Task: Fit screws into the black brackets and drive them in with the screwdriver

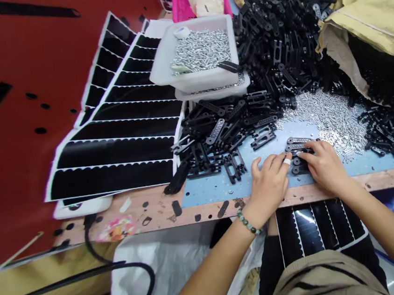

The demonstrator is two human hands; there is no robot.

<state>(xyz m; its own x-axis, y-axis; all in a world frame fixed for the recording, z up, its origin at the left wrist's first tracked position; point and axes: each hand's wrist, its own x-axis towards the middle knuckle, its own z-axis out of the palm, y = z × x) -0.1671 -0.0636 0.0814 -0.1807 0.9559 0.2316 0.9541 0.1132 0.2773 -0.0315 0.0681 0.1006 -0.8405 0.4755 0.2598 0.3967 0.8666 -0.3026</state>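
Observation:
Several black plastic pieces [297,147] lie stacked in a short column near the table's front edge. My left hand [270,184] is at the column's left side, fingers apart, with a white wrap on one fingertip near the pieces. From the right, my right hand [323,164] touches the same pieces with thumb and index finger; whether it grips one is hidden. Small silver metal parts [335,121] are spread just behind my right hand. Loose black pieces [234,167] lie to the left of my left hand.
A white bin [195,78] of silver pins stands behind a heap of black pieces [277,40]. Sheets of black strips [128,129] lie left. A yellow sack [376,11] is at the right back, small black parts [392,127] before it. A cable [125,265] hangs at lower left.

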